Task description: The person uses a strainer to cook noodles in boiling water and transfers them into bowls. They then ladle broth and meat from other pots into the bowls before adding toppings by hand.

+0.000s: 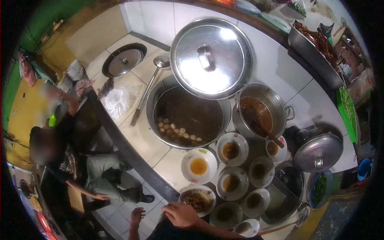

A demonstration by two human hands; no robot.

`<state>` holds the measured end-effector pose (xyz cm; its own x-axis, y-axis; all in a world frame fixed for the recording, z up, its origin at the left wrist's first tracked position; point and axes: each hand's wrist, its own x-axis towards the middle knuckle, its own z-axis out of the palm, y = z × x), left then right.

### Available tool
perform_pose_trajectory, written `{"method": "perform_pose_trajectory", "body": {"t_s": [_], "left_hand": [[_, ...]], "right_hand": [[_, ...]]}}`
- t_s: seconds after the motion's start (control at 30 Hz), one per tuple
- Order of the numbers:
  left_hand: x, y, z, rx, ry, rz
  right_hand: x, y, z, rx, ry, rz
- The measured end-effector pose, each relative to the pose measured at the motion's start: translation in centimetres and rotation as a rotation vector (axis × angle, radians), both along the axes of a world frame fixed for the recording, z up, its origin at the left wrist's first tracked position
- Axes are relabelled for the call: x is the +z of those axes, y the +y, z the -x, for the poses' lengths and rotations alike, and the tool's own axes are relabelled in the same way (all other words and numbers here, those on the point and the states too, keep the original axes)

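Observation:
My right hand (182, 215) is at the counter's front edge, just below a bowl of brown crumbly food (197, 200). Its fingers are bent and slightly apart, and nothing shows in them. To its left, beyond the counter edge, my left hand (137, 216) is raised with loosely curled fingers, also holding nothing visible. Several bowls with small amounts of brown liquid stand around, among them a white bowl (199, 166). Behind them a large pot (150, 116) holds dark broth with meatballs (174, 130) floating at its near side. A big metal lid (188, 48) leans over its far rim.
A smaller pot (285, 120) of brown soup has a wooden-handled utensil in it. A ladle (148, 96) and a plastic bag (119, 100) lie left of the big pot. Another lid (320, 152) is at right. A person (70, 164) sits beyond the counter on the left.

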<state>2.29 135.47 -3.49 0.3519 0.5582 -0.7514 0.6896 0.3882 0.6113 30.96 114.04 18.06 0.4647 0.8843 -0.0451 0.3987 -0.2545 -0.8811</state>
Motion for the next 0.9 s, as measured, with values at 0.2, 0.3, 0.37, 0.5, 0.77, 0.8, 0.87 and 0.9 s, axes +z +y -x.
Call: {"method": "perform_pose_trajectory", "body": {"t_s": [0.2,0.3,0.37,0.5,0.77,0.8,0.87,0.9], "left_hand": [[2.1,-2.4,-1.6,-0.029,0.021,0.076],[1.4,-2.9,-2.0,-0.071,-0.01,0.072],[1.4,-2.8,-2.5,-0.124,-0.011,0.045],[2.0,-2.4,-3.4,-0.17,-0.114,0.014],[-4.2,-1.8,0.5,0.017,-0.379,0.22],[-5.8,-1.9,1.5,0.214,-0.639,0.415],[-5.8,-2.5,2.1,-0.048,-0.305,0.047],[-4.5,-2.5,1.7,-0.058,-0.201,-0.018]], "right_hand": [[-0.5,-2.6,-0.5,0.099,0.055,0.068],[-0.6,-3.8,-1.5,0.078,0.013,0.014],[-0.5,-4.3,-2.0,0.018,0.014,-0.064],[1.2,-5.0,-3.1,-0.039,0.084,-0.058],[1.7,-6.9,-4.7,0.046,0.116,-0.017],[2.0,-7.6,-6.0,0.055,0.148,0.024],[4.3,-9.7,-8.0,-0.181,0.143,0.031],[-3.5,-14.3,-9.7,-0.202,-0.027,-0.165]]}}
